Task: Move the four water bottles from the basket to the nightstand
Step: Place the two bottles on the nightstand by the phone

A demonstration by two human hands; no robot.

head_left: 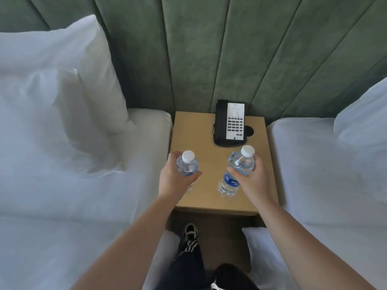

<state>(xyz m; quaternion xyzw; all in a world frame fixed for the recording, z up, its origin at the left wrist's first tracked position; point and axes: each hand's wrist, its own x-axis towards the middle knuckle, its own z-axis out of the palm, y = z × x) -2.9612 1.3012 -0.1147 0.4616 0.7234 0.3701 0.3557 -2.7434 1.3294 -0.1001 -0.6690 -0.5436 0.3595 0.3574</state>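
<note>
Nightstand [209, 132] between two beds, wooden, bearing one black phone [229, 124]. Two bottles in view, none released: left bottle [187, 164] wrapped in left hand [174, 177], right bottle [236, 172] wrapped in right hand [252, 178], base at or just above the top. Basket unseen. Probably halfway; two more presumably to fetch.

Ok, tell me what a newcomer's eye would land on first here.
Two capped water bottles over the wooden nightstand: the left hand grips one bottle, the right hand the other bottle. Behind them, a black telephone sits at the back, white beds on either side.
</note>
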